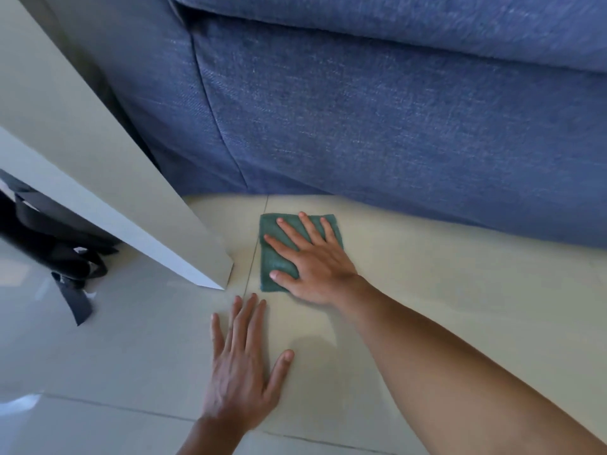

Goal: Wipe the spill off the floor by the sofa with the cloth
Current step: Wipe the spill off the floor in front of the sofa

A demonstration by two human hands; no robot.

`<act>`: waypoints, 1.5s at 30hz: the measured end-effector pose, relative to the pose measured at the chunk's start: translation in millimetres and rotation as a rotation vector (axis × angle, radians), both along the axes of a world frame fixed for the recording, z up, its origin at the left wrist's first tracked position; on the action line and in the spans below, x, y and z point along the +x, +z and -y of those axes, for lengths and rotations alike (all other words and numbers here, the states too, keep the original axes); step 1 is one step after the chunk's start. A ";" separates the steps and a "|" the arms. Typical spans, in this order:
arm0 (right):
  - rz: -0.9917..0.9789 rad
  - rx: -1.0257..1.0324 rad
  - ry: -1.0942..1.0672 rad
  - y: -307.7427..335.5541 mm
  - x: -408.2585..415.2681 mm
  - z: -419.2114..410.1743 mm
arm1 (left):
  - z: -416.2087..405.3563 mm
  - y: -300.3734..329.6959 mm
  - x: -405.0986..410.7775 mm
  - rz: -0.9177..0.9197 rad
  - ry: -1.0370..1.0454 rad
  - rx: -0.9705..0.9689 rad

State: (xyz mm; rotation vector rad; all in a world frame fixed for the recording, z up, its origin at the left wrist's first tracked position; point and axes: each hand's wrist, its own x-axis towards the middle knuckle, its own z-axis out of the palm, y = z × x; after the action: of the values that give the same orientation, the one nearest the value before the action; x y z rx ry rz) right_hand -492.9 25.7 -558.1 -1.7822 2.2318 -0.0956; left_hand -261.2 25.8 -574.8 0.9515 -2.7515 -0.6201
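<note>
Nearest the camera, the left hand (241, 366) lies flat on the pale tiled floor (443, 290), palm down, fingers extended and slightly spread, thumb angled out to the right. It grips nothing. Its fingertips end just short of a grout line that runs away toward the sofa.

Beyond it, the right forearm enters from the lower right corner and reaches diagonally forward. The right hand (312, 261) rests palm down on the green cloth (276, 261), fingers fanned wide and pressed flat, thumb set near the cloth's near edge. The hand pins the cloth to the floor rather than pinching it.

The cloth is folded into a rough rectangle and lies flat on the tile, just right of the grout line and near the base of the sofa. No spill can be made out on the floor around it; the tile shows only glare and a soft shadow.

To the left, a white furniture panel (108, 192) slants down to a corner close to the cloth. Black straps (70, 277) lie on the floor under it.

Farthest, the blue fabric sofa (394, 119) fills the upper frame, its lower edge meeting the floor.
</note>
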 end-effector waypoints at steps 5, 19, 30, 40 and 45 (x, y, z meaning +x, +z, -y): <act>0.016 -0.059 0.129 -9.4 21.6 -4.6 | 0.1 -0.1 0.2 -0.027 0.041 0.009; -0.094 0.035 -0.808 -11.3 -62.1 -142.2 | -4.8 4.8 -0.9 0.000 0.058 0.017; -0.113 0.059 -0.740 -10.3 -75.3 -115.4 | -3.0 -1.5 -3.9 -0.009 0.071 -0.006; -0.037 0.014 -0.243 -1.2 -6.2 -80.8 | -1.4 0.6 -1.8 0.014 0.077 0.002; 0.012 -0.015 -0.201 -2.6 23.8 -100.1 | -1.0 1.4 -1.1 0.023 0.078 -0.001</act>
State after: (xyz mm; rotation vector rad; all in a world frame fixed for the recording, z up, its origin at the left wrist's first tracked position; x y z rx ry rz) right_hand -469.1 125.8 -560.8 -1.5550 2.4021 -0.1637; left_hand -262.3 26.7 -573.3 1.0669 -2.7188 -0.5986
